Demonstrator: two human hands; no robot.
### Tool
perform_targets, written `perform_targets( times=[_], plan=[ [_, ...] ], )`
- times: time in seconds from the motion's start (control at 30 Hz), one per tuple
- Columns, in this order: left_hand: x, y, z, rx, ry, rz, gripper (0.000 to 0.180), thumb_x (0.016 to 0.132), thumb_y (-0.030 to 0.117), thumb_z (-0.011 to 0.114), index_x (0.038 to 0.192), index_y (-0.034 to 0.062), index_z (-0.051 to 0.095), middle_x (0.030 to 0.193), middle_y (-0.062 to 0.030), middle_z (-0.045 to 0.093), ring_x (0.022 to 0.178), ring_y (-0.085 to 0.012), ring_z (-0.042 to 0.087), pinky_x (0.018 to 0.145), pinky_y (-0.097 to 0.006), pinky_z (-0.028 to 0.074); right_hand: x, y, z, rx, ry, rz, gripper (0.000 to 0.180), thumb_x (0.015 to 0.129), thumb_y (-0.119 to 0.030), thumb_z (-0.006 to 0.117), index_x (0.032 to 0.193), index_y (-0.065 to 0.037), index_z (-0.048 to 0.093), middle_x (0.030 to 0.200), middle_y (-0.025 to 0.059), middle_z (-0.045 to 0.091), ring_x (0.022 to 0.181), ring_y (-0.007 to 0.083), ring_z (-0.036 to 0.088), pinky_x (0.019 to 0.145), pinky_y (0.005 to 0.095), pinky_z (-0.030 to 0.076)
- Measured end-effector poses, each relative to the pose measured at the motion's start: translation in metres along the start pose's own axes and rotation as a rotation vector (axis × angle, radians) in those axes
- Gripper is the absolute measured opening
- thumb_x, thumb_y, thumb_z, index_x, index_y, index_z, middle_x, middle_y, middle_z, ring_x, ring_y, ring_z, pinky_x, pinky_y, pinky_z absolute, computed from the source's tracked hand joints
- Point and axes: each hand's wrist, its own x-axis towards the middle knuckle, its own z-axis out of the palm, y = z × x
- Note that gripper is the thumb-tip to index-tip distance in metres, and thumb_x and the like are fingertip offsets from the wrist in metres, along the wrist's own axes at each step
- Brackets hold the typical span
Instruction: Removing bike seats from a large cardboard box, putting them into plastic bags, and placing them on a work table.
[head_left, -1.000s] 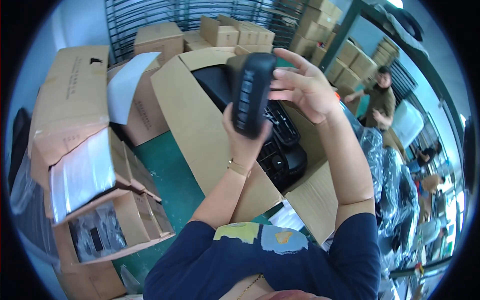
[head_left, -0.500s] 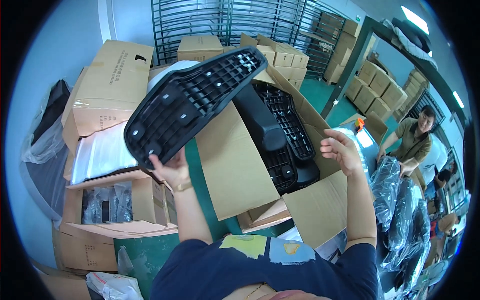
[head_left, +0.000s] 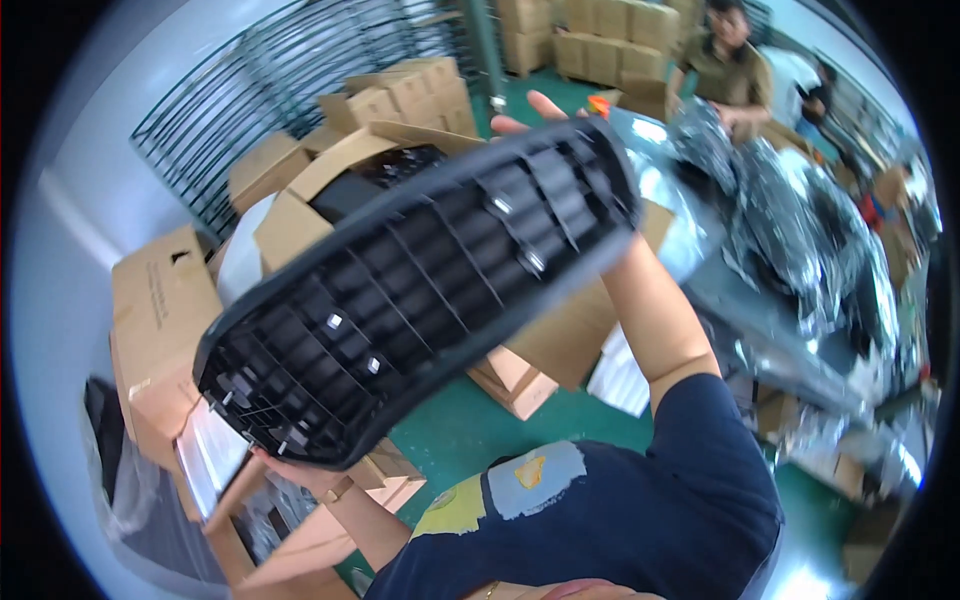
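From the head view, you hold a long black plastic panel (head_left: 420,300) up in front of you, its ribbed grid underside facing the camera. It runs slantwise from lower left to upper right and fills the middle of the picture, raised above the boxes and the green floor (head_left: 480,430).

Your left hand (head_left: 300,472) is under the panel's lower left end; only the fingers curled up against its edge show, closed on the rim. Your right hand (head_left: 530,110) is at the upper right end, mostly hidden behind the panel, with fingertips showing above the top edge, so it is clamped on that end too. Your right forearm runs down from there to a dark blue sleeve (head_left: 700,440).

Behind the panel sits an open cardboard box (head_left: 330,170) with more black parts inside. Other cardboard boxes (head_left: 160,300) stand to the left, and a wire rack (head_left: 260,90) lines the wall. To the right, a table (head_left: 740,310) carries shiny plastic-wrapped parts (head_left: 800,220), and another person (head_left: 730,70) stands at its far end.
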Motion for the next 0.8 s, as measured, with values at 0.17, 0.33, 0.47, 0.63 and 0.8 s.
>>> perform_targets(
  times=[0.17,0.33,0.47,0.63,0.8],
  plan=[
    [0.025,-0.03,0.01,0.032,0.048,-0.233,0.06,0.094,0.051,0.036,0.138,0.0107,0.038,0.137,-0.0084,0.045,0.122,-0.0281,0.045,0.104,-0.045,0.036,-0.092,-0.049,-0.012,-0.236,-0.058,0.072,0.069,0.092,-0.053,0.043,0.141,-0.006,0.029,0.129,0.0211,0.05,0.114,0.0313,0.054,0.093,0.0449,0.045],
    [0.032,-0.06,0.056,0.056,0.065,-0.525,0.054,0.095,0.042,0.038,0.134,0.006,0.044,0.133,-0.0082,0.05,0.118,-0.0249,0.049,0.102,-0.038,0.037,-0.27,-0.042,0.016,-0.43,0.367,0.587,0.078,0.083,-0.049,0.059,0.134,0.007,0.038,0.13,0.0189,0.051,0.121,0.0273,0.048,0.1,0.0388,0.039],
    [0.032,-0.087,0.08,0.047,0.099,-0.634,0.051,0.093,0.041,0.041,0.131,0.0069,0.047,0.131,-0.0081,0.052,0.116,-0.0246,0.05,0.101,-0.038,0.038,-0.327,-0.076,0.081,-0.156,0.687,0.494,0.095,0.071,-0.047,0.074,0.135,0.01,0.034,0.132,0.023,0.047,0.124,0.0262,0.045,0.105,0.036,0.033],
    [0.038,-0.13,0.149,0.081,-0.037,-0.649,0.052,0.094,0.041,0.041,0.128,0.0034,0.048,0.126,-0.0093,0.055,0.11,-0.0234,0.054,0.099,-0.038,0.039,-0.382,-0.136,0.077,-0.572,0.448,0.732,0.11,0.057,-0.04,0.085,0.138,0.008,0.029,0.135,0.0191,0.043,0.123,0.0249,0.044,0.105,0.0365,0.031],
    [0.009,-0.18,0.228,-0.195,-0.298,-0.728,0.056,0.095,0.043,0.038,0.133,0.0017,0.042,0.131,-0.011,0.05,0.118,-0.0253,0.049,0.1,-0.038,0.038,-0.41,-0.16,0.046,-0.615,0.445,0.856,0.104,0.059,-0.046,0.083,0.134,0.009,0.035,0.129,0.0174,0.05,0.117,0.0238,0.046,0.101,0.0351,0.034]
  ],
)
